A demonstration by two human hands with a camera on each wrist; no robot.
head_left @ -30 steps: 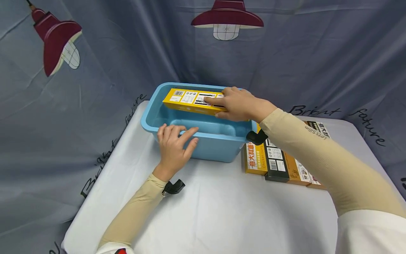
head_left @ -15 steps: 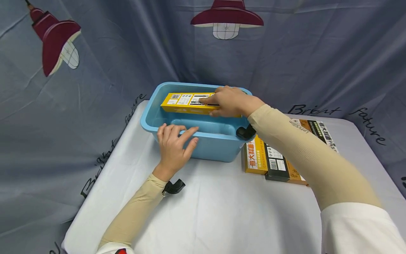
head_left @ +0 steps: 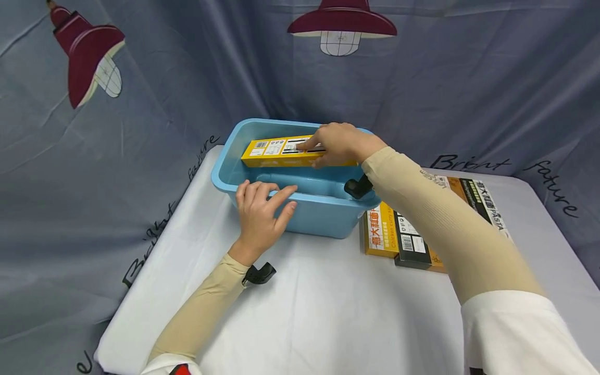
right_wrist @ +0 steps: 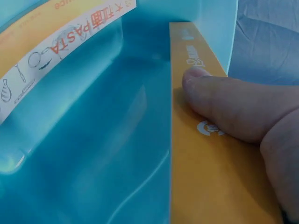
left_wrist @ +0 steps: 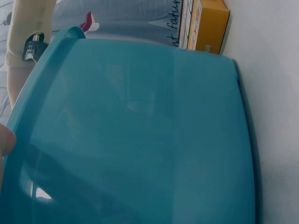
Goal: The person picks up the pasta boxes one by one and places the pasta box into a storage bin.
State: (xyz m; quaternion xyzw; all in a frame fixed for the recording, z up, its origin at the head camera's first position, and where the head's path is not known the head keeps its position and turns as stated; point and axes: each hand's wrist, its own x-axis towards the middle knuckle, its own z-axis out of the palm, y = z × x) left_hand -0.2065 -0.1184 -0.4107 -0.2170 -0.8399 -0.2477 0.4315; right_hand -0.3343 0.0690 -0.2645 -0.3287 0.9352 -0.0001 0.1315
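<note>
In the head view my right hand (head_left: pixel 339 141) holds a yellow pasta box (head_left: pixel 267 159) lying lengthwise inside a light blue plastic bin (head_left: pixel 323 216), near its far wall. The right wrist view shows the thumb (right_wrist: pixel 224 100) pressed flat on the box's orange-yellow side (right_wrist: pixel 201 182); the other fingers are out of that view. My left hand (head_left: pixel 260 216) grips the bin's near rim, fingers hooked over the edge and thumb outside. From the left wrist, the bin's outer wall (left_wrist: pixel 131 130) fills most of the picture, with one fingertip (left_wrist: pixel 6 141) at the rim.
Right of the bin, several pasta boxes lie side by side on the white-covered table (head_left: pixel 328 302): a yellow box (head_left: pixel 382 237), a black box (head_left: pixel 412 252) and others, partly hidden by the right arm. A grey curtain (head_left: pixel 197 67) hangs behind.
My right hand has moved left and slightly lower with the yellow box, whose right end has come down into the bin. My left hand keeps its place on the rim.
</note>
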